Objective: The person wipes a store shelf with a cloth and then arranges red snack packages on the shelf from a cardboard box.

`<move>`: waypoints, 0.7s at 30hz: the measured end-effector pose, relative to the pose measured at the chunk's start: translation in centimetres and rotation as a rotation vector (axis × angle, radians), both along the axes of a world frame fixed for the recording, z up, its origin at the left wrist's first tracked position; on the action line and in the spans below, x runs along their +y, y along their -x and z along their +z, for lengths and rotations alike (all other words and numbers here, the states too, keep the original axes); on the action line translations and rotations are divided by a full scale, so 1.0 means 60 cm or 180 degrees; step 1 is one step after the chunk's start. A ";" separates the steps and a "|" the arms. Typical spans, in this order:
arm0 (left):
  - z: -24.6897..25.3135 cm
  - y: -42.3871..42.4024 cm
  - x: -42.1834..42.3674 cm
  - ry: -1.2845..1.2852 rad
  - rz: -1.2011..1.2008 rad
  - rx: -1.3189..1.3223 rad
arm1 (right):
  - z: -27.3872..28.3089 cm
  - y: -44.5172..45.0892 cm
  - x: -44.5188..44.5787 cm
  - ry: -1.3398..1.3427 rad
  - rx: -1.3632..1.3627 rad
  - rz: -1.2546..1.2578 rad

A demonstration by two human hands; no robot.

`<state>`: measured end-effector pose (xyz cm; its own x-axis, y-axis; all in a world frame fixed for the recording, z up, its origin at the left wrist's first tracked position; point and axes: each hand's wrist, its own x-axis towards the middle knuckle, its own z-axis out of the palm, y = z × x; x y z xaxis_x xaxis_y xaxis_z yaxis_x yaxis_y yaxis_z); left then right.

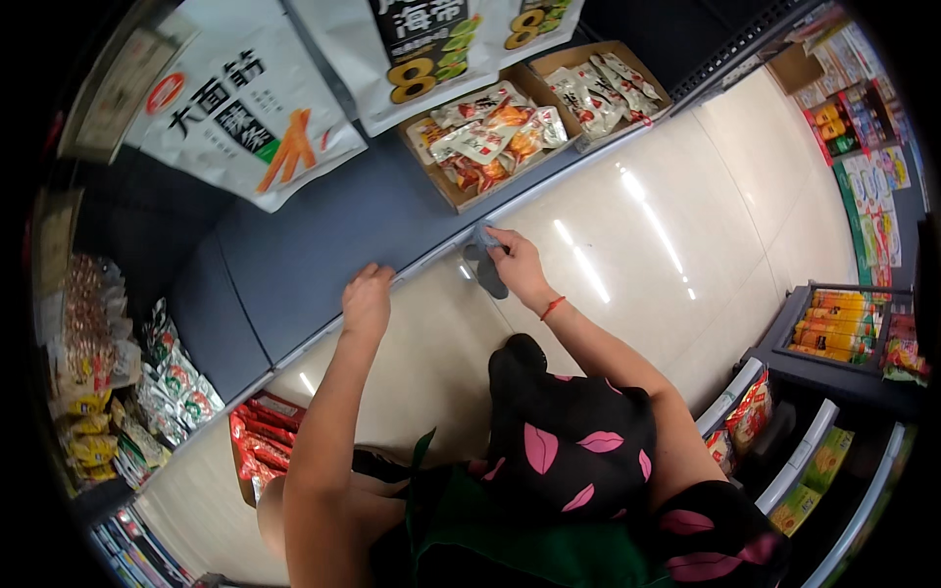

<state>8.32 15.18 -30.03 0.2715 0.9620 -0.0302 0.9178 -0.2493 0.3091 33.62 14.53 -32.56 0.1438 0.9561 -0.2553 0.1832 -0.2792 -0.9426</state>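
My right hand (517, 266) pinches a crumpled grey-blue cloth (485, 234) at the front edge of a dark grey store shelf (331, 235). A red cord bracelet circles that wrist. To its left, my left hand (367, 294) rests on the same shelf's front edge, its fingers curled over the rim; whether anything is under them is hidden. Just above the cloth, an open cardboard box (485, 147) of small snack packets sits on the shelf, with a second box (599, 92) of packets beside it. Large white snack bags (250, 110) hang or stand over the shelf's back part.
A box of red packets (268, 441) is on the floor at my left. Silver packets (180, 382) and yellow packets (92, 434) fill the shelf's left end. Behind my right arm stands a rack (794, 456) with goods. Pale glossy floor tiles (647, 235) lie beyond the shelf edge.
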 end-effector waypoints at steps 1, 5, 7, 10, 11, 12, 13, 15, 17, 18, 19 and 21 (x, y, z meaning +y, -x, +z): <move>0.003 0.001 -0.002 0.0108 0.0068 0.0010 | 0.012 0.005 -0.002 0.0410 0.0531 0.0054; 0.002 0.007 -0.026 -0.0045 0.0468 -0.0504 | 0.059 0.028 -0.015 0.0722 0.2037 0.0271; 0.032 -0.023 -0.039 -0.0673 0.0151 -0.0636 | 0.069 0.028 -0.021 0.0895 0.2512 0.0406; 0.057 -0.053 -0.058 -0.0360 0.0143 -0.1331 | 0.084 0.048 -0.035 0.1079 0.2847 0.0522; 0.061 -0.055 -0.064 -0.0046 0.0214 -0.1660 | 0.089 0.055 -0.038 0.1087 0.2909 0.0579; 0.061 -0.055 -0.068 0.0380 0.0418 -0.2002 | 0.096 0.059 -0.040 0.1087 0.2961 0.0634; 0.061 -0.052 -0.072 0.0807 0.0618 -0.2346 | 0.103 0.063 -0.041 0.1088 0.3013 0.0687; 0.062 -0.036 -0.078 0.1203 0.0800 -0.2693 | 0.121 0.072 -0.047 0.1125 0.2835 0.0790; 0.065 -0.011 -0.083 0.1136 0.0782 -0.2695 | 0.132 0.085 -0.053 0.1102 0.2669 0.0912; 0.080 -0.005 -0.086 0.1097 0.0816 -0.2575 | 0.133 0.089 -0.055 0.1057 0.2579 0.0962; 0.096 0.001 -0.090 0.1058 0.0852 -0.2455 | 0.136 0.092 -0.058 0.1012 0.2490 0.1013; 0.132 0.019 -0.104 0.1034 0.0905 -0.2189 | 0.150 0.099 -0.064 0.1062 0.1931 0.1394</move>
